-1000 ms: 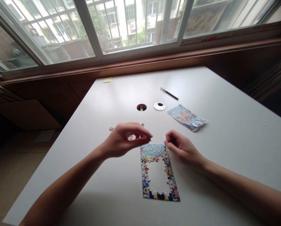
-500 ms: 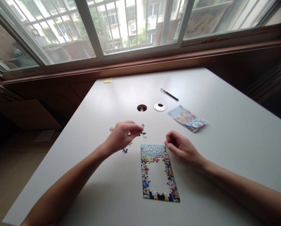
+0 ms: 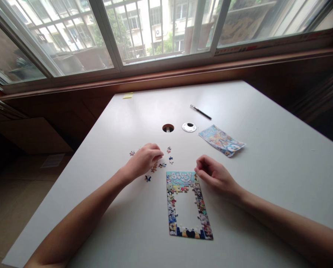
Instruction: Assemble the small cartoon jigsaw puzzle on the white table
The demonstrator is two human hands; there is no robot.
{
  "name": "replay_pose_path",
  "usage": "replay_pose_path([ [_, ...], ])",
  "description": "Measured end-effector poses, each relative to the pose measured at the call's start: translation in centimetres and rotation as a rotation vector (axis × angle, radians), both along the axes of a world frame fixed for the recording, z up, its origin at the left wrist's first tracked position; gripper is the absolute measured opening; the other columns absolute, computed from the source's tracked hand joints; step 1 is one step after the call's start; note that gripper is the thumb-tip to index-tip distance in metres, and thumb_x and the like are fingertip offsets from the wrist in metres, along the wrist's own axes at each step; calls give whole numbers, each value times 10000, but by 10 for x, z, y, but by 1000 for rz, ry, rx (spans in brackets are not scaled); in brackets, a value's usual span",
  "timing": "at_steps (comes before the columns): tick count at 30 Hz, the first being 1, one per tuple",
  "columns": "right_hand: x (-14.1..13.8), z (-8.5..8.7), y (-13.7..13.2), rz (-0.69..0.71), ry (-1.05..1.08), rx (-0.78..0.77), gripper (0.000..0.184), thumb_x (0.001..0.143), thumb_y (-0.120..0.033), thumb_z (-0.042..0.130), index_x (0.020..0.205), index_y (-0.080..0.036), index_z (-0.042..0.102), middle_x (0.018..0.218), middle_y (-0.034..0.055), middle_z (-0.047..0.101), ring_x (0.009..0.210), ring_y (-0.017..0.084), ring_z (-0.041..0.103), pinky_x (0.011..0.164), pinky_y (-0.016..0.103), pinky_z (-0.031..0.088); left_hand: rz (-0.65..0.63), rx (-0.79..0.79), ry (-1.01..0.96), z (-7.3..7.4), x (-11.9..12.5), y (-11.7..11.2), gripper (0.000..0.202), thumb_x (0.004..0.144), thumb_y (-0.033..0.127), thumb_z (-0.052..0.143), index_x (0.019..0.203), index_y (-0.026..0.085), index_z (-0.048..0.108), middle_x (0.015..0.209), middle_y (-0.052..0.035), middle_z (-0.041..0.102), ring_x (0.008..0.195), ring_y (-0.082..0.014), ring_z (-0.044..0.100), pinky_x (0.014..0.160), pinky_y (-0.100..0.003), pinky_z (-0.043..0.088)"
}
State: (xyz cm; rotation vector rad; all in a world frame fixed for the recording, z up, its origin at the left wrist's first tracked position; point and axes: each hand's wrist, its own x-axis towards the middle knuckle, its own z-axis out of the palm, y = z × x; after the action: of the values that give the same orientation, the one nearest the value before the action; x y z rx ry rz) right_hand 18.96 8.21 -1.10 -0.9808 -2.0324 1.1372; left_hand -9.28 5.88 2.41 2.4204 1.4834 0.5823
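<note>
Nearest on the worktop [image 3: 127, 230] lies the gap-centred puzzle [image 3: 183, 179]; the right hand [image 3: 216, 175] curls by its far corner, the left hand [image 3: 144, 158] bunches over loose pieces [image 3: 162, 165], I can't tell if either grips anything; beyond, a picture sheet [image 3: 221, 140], then a pen [image 3: 200, 111]

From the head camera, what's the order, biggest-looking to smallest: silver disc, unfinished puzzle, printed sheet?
1. Unfinished puzzle
2. Printed sheet
3. Silver disc
Being nearest the camera exaggerates the puzzle's lead.
</note>
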Motion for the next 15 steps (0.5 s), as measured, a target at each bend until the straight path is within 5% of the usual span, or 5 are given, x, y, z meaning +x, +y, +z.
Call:
replay_pose_path([
  [8,0,0,-1,-2,4,-6,125,893,-228,523,800,-220,440,707,-27,451,638,134,414,591,270,355,96,48,124,-1,-8,4,282,939,162,473,831,207,730,898,-60,678,882,-200,577,775,-347,494],
  [15,0,-1,0,-2,-2,-1,117,892,-228,524,805,-218,447,712,-24,467,641,136,424,594,271,358,155,3,24,-4,-13,6,206,861,111,575,1001,186,707,995,-81,644,887,-192,599,794,-341,503],
])
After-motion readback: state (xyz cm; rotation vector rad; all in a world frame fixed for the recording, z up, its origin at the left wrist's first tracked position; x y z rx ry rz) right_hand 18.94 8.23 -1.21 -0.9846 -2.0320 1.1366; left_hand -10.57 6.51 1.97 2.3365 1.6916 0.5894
